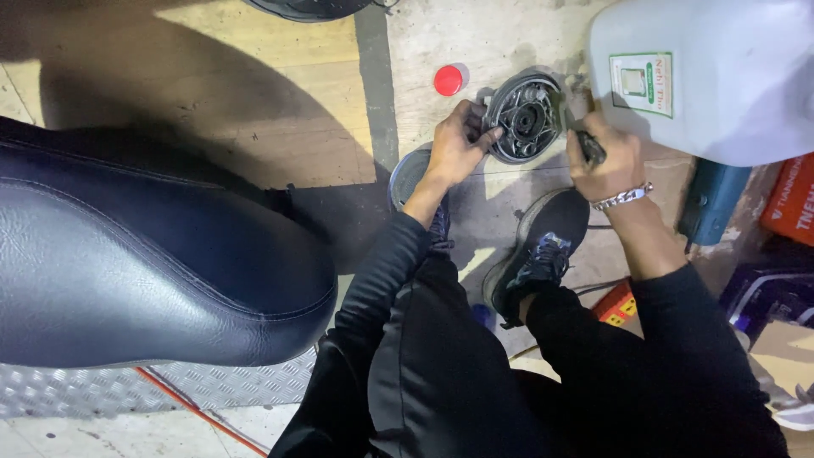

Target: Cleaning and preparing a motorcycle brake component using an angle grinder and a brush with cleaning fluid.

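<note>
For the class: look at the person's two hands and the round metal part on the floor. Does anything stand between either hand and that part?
Nothing visible does. The left hand grips the rim of the round metal part directly. The right hand holds a dark tool whose tip meets the part's right edge.

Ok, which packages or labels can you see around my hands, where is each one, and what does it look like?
White plastic jug: top right, beside the right hand; big, rounded.
Label on the jug's side: rectangular, white with green border and print.
Orange box: right edge, below the jug; white lettering.
Small orange-red package: on the floor by the right knee; partly hidden.
</note>
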